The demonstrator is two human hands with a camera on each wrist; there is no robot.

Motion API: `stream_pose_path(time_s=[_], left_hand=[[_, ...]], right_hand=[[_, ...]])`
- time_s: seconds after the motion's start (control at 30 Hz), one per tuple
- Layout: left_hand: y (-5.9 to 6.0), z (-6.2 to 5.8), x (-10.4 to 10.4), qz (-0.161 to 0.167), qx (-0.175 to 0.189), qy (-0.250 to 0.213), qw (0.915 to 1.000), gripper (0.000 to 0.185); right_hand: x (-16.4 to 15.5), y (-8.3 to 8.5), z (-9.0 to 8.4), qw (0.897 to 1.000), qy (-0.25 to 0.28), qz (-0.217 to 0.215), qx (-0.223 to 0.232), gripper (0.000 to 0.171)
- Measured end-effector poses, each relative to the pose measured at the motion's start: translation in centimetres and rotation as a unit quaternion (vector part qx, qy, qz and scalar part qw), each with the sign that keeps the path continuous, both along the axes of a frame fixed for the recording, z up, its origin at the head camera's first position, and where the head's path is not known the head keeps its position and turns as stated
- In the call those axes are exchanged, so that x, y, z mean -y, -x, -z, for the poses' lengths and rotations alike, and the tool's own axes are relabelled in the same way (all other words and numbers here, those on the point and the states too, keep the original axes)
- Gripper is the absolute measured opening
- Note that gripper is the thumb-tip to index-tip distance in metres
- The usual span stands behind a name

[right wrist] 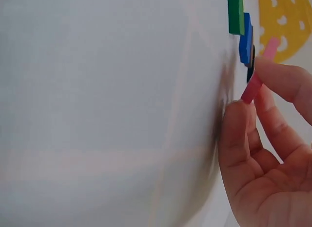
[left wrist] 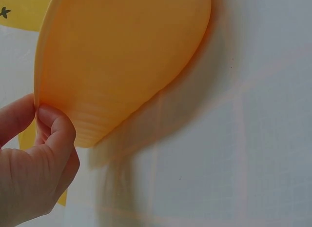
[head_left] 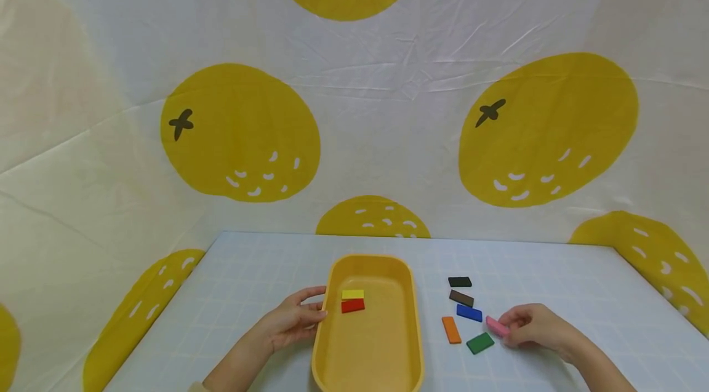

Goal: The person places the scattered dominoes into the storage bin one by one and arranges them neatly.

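My left hand (head_left: 296,322) pinches the left rim of a yellow-orange tray (head_left: 412,312); the left wrist view shows thumb and finger on that rim, beside the tray's outer wall (left wrist: 131,41). Inside the tray lie a yellow block (head_left: 352,295) and a red block (head_left: 352,306), close together. On the right, my right hand (head_left: 534,325) pinches a pink block (head_left: 497,326) between thumb and fingers. The right wrist view has this pink block (right wrist: 252,88) tilted in the grip. Nearest to it on the table are a green block (head_left: 480,343) and a blue block (head_left: 469,313).
An orange block (head_left: 451,330), a brown block (head_left: 461,298) and a black block (head_left: 460,282) lie on the table right of the tray. A pale checked cloth (head_left: 249,269) covers the table. Behind it hangs a fabric backdrop (head_left: 388,133) with large yellow fruit shapes.
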State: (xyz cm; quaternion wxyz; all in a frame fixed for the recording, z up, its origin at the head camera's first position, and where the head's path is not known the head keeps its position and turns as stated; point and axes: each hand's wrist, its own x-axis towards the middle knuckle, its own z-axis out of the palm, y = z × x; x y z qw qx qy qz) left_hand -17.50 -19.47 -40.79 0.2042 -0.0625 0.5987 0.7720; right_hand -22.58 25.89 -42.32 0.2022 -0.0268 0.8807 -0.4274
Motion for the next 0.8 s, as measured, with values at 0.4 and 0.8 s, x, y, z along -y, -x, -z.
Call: stream_pose_path(time_s=[0.4,0.8], left_hand=[[-0.1,0.0,-0.2,-0.004,0.001,0.010,0.9999,0.062],[-0.2,-0.2,-0.2,-0.008,-0.001,0.008,0.9999,0.061]], right_hand=[[0.9,0.4,-1.2,1.000,0.003,0.009,0.010,0.029],[1.8,0.9,-2.6,1.000,0.026,-0.004,-0.005,0.030]])
